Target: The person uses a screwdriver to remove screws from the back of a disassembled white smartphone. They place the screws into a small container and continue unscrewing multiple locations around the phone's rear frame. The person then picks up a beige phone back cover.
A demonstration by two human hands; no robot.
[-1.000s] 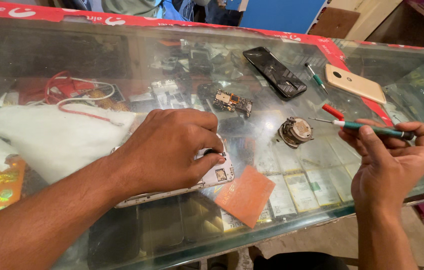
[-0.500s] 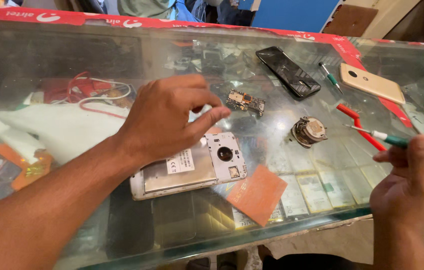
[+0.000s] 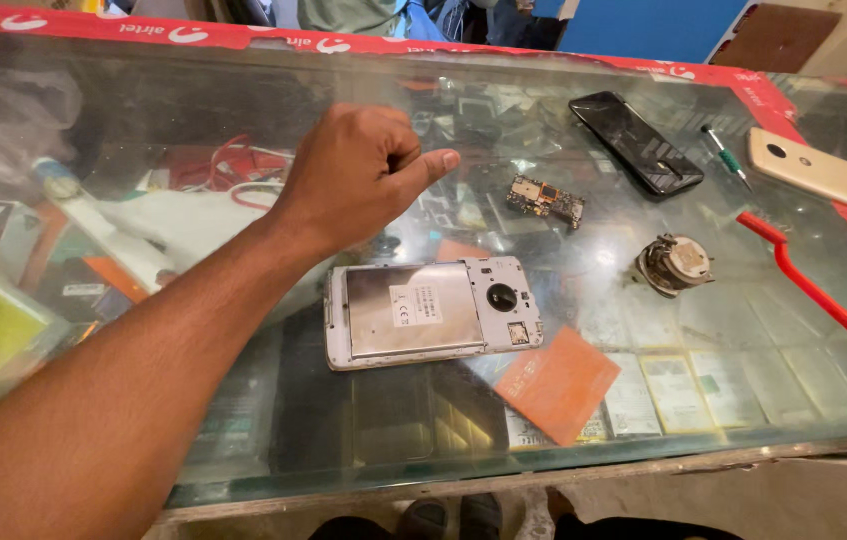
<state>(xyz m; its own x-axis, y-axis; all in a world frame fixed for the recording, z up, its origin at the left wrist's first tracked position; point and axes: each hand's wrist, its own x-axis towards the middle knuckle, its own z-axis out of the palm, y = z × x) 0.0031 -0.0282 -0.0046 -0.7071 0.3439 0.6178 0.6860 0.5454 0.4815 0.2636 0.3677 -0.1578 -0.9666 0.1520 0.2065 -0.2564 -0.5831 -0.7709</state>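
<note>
At the near edge of the glass counter [image 3: 273,470] we see an orange square pad [image 3: 555,385] lying flat, its near corner close to the counter's front rim. Just beyond it, to the left, lies the opened phone frame [image 3: 430,313], back side up, with its round camera hole toward the right; nothing holds it. Our left hand [image 3: 361,175] hangs above the glass, just beyond the frame and apart from it, fingers curled loosely into the palm with the thumb stuck out to the right, gripping nothing as far as we can see. Our right hand is out of view, so we cannot tell how it stands. We judge the work to be a pause between steps on the frame: the hand is off it and points toward the small circuit board [image 3: 544,200], which lies further right and farther off. Picking up that board would call for a short reach right and a light pinch at its edges. To the right of the frame sits a small round metal part [image 3: 673,264], and beyond that a red brush handle [image 3: 815,292] runs slantwise to the right edge. Farther off lie a black phone [image 3: 636,143], a small screwdriver [image 3: 726,156] and a gold phone back [image 3: 820,171]. Open glass lies between frame, board and round part; the far rim has a red border.
</note>
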